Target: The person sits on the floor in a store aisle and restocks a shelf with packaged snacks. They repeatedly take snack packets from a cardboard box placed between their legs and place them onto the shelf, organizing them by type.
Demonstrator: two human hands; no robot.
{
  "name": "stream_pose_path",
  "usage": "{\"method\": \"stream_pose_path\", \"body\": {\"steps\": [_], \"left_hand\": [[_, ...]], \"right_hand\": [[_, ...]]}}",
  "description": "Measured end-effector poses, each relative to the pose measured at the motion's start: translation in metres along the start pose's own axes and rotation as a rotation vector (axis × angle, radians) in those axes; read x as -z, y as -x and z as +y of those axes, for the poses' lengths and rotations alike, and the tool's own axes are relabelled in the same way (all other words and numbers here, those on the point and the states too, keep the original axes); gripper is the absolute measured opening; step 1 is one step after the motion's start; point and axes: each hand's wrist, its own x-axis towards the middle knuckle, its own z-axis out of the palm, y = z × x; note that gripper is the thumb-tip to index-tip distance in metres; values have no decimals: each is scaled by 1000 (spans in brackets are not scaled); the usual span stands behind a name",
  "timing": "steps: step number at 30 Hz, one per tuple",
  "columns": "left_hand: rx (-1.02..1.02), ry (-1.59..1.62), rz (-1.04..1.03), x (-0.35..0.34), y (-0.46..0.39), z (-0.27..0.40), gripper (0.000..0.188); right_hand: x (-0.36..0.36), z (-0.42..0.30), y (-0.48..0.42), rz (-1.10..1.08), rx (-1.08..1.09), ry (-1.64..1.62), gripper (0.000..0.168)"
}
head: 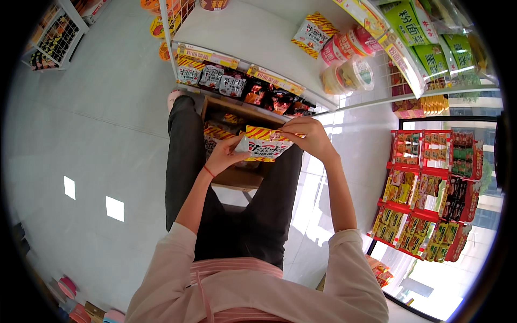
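Observation:
A white snack packet with yellow-and-red striped ends [264, 146] is held between my two hands, above my knees. My left hand [227, 155] grips its left end, the thumb lying on the front. The fingers of my right hand [303, 132] pinch its upper right corner. Below the packet, between my legs, stands an open cardboard box [238, 181] with similar striped packets [216, 133] inside; part of its contents is hidden by my hands and the packet.
Ahead, a low shelf holds a row of snack packets [233, 85]. The white shelf [242, 36] above bears a striped packet [315, 34], pink tubs [347, 44] and clear-lidded tubs [359, 74]. A red display rack [424, 171] stands right, by the window. Another wire rack [60, 40] is far left.

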Motion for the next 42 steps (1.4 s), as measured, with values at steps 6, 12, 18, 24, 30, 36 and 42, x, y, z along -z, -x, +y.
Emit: {"method": "stream_pose_path", "body": {"steps": [6,12,18,24,30,36,42], "left_hand": [[225,-146,91,14,-9,-10,82],[330,-231,18,9,-9,-5,87],[350,-192,31,11,-19,-23,81],[346,-162,36,9,-24,-32,73],[420,-241,53,11,-20,-31,71],[445,-328,39,11,-19,-41,68],[463,-470,26,12,-20,-50,65]], "right_hand": [[61,45,-44,188,-43,58,9],[119,147,-110,243,-83,328,11],[148,236,-160,280,-87,514,12],[129,273,-190,602,-175,1252,17],[37,264,-188,396,-609,773,20],[-2,281,-162,336,-637,579,41],[-16,294,-143,414,-490,653,54]]}}
